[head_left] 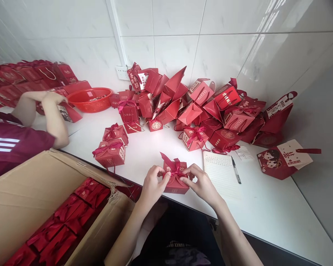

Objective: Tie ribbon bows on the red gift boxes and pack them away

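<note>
A red gift box (176, 189) sits at the table's front edge, with a dark red ribbon (175, 166) in a bow on its top. My left hand (155, 184) pinches the left side of the bow between thumb and fingers. On the other side, my right hand (200, 181) grips the ribbon's right part with closed fingertips. Two tied boxes, one of them a red box with a bow (111, 153), stand to the left of my hands. Another ribboned box (194, 138) is just behind them to the right.
Many red boxes (169, 99) are heaped along the wall. An open notebook (219, 170) and a pen (236, 170) lie at right, near a pentagonal red box (280, 162). At left are a red basin (90, 99), a co-worker's arm (54, 118) and a carton (52, 173) of ribboned boxes.
</note>
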Tool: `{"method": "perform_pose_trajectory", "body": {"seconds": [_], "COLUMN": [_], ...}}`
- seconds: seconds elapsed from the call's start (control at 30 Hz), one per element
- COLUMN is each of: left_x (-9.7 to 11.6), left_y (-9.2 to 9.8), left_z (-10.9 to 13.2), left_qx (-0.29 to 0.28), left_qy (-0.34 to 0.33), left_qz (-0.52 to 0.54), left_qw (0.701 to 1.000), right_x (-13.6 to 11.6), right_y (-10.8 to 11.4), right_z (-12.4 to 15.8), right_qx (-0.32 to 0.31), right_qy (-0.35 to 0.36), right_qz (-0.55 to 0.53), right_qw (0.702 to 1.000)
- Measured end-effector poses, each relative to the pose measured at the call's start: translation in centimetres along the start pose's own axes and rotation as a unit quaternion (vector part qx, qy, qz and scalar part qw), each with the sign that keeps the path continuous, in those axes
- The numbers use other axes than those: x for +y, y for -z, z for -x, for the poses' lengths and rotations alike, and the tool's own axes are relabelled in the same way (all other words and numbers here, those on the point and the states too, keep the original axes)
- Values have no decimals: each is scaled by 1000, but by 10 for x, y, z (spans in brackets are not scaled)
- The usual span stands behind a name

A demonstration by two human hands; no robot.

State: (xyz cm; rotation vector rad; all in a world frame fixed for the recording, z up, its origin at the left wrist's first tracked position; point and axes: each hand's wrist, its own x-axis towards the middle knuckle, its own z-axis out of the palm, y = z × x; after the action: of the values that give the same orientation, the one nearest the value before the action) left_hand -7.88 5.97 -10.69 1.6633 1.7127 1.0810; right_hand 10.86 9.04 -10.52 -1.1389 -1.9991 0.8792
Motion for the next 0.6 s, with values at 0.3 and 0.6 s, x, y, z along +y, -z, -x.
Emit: {"method": "perform_pose_trajectory", "body": {"seconds": [0.3, 0.6], "left_x": [-4, -7], "left_y": [-4, -8], "left_z": [-6, -8], "left_qx": [-58, -74], "left_qy": [82, 95], "left_qz": [152, 215], "left_qw": [983, 969], "right_x": [1, 17], "right_y": [-11, -13], "right_z": [0, -4], "right_qx": [63, 21], "right_qy": [-52, -135], "right_qz": [-21, -271], "right_qw": [996, 953]}}
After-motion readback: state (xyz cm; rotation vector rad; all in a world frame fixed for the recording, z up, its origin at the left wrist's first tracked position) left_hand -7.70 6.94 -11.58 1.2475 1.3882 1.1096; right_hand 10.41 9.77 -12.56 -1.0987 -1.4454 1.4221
